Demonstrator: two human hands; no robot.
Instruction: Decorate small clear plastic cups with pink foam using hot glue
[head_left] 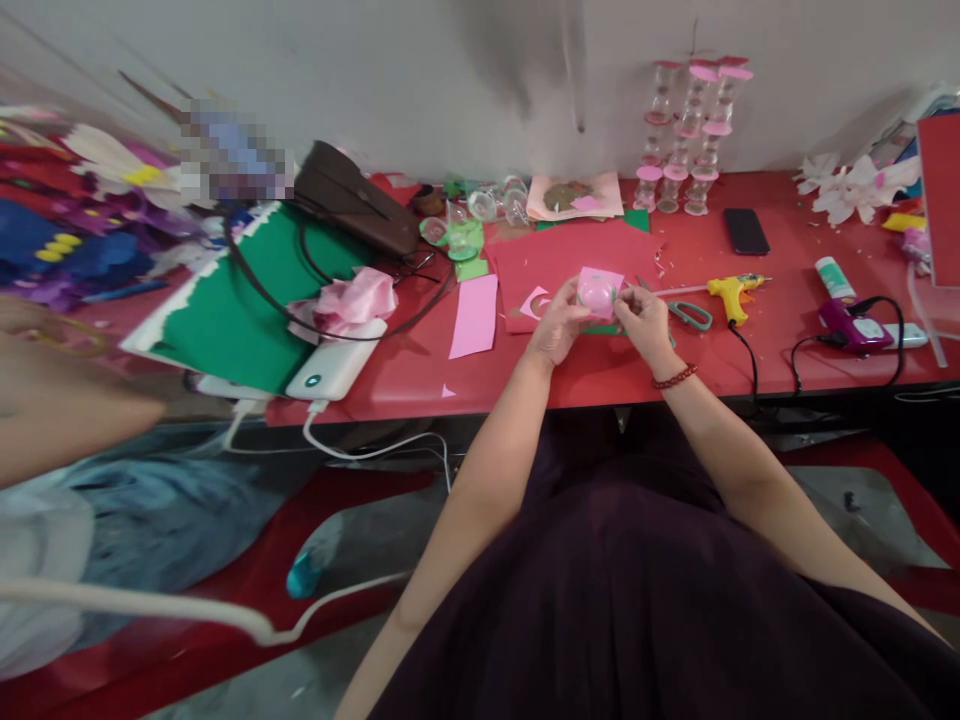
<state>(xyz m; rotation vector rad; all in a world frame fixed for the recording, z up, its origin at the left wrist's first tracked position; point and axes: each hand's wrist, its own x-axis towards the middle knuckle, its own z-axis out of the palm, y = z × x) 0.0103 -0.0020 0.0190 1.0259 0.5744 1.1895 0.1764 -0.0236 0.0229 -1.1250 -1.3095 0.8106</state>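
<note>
A small pink paper piece [613, 279] with a clear, rounded plastic part against it is held above the red table. My left hand [556, 328] grips it from the left, thumb near its lower edge. At its right edge, my right hand [645, 318] is closed in a pinch; the exact contact is small and partly hidden by the fingers. Just right of that hand lie grey-green handled scissors [690, 316]. A pink paper scrap with a curved cutout [535, 300] rests on the red sheet [517, 262] beside my left hand.
A yellow glue gun [731, 297] with a black cord lies to the right, near a phone [746, 232]. Behind stand columns of clear cups [679, 145]. Loose clear cups [480, 205], a brown bag [352, 200] and a power bank [337, 362] are leftward. Another person's arm [67, 400] reaches in.
</note>
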